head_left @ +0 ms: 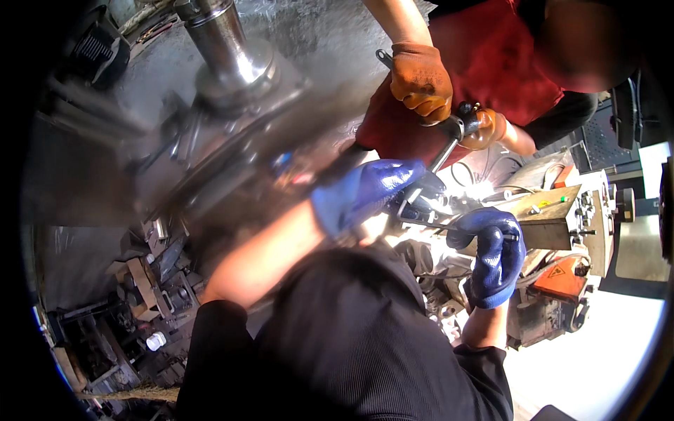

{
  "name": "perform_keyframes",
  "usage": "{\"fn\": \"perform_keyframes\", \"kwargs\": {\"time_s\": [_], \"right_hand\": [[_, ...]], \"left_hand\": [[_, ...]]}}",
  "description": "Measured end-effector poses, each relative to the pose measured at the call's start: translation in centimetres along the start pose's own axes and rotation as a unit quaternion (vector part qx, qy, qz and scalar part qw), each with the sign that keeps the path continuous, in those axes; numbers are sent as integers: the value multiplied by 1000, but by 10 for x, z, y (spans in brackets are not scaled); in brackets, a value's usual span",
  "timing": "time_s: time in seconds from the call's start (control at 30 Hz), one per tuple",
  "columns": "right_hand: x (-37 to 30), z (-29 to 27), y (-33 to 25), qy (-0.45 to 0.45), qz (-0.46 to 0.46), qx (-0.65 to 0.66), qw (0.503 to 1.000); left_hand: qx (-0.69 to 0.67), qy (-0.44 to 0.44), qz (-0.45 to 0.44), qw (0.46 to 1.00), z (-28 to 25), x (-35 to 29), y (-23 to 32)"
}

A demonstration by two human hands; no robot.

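Observation:
My left hand (pixel 372 193), in a blue coated glove, is closed over a dark metal part (pixel 421 203) near the middle of the view; its fingertips are partly hidden. My right hand (pixel 497 252), gloved alike, is wrapped round the long arm of a thin dark hex key (pixel 439 225), whose bent end lies by the dark part under my left hand. Just beyond, a co-worker's orange-gloved hand (pixel 421 81) grips a wrench (pixel 383 57). The co-worker's other gloved hand (pixel 483 129) is at the upper end of a metal rod (pixel 446 153) that slants down toward my left hand.
A machine with a beige control box (pixel 551 217) and an orange cover (pixel 562 281) stands at the right. A large machine with a shiny steel column (pixel 221 42) fills the upper left, partly blurred. Metal parts and cardboard (pixel 140 284) crowd the lower left. Bright glare hides details near the rod.

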State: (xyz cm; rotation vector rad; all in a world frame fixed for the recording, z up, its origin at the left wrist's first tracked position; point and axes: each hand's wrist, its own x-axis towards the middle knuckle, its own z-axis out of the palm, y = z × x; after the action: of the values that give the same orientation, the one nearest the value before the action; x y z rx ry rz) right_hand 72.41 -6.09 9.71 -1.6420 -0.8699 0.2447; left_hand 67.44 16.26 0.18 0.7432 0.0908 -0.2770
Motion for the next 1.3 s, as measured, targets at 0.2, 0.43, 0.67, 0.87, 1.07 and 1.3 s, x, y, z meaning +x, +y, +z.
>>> {"fn": "perform_keyframes", "kwargs": {"time_s": [0.2, 0.43, 0.67, 0.87, 1.07, 1.3], "right_hand": [[0, -3, -7, -26, 4, -64, 998], [20, 0, -26, -79, -44, -161, 983], [42, 0, -39, -139, -122, -226, 956], [41, 7, -40, -144, -146, -252, 946], [58, 18, -52, -144, -123, -233, 954], [24, -11, -65, -89, -14, -279, 956]], "left_hand": [[68, -4, 5, 998, 19, -8, 18], [22, -46, 12, 999, 14, -9, 18], [57, -80, 53, 994, 11, -12, 21], [134, -83, 83, 984, 10, -11, 21], [151, -87, 100, 980, -1, -9, 16], [78, -18, 61, 995, 18, -6, 20]]}}
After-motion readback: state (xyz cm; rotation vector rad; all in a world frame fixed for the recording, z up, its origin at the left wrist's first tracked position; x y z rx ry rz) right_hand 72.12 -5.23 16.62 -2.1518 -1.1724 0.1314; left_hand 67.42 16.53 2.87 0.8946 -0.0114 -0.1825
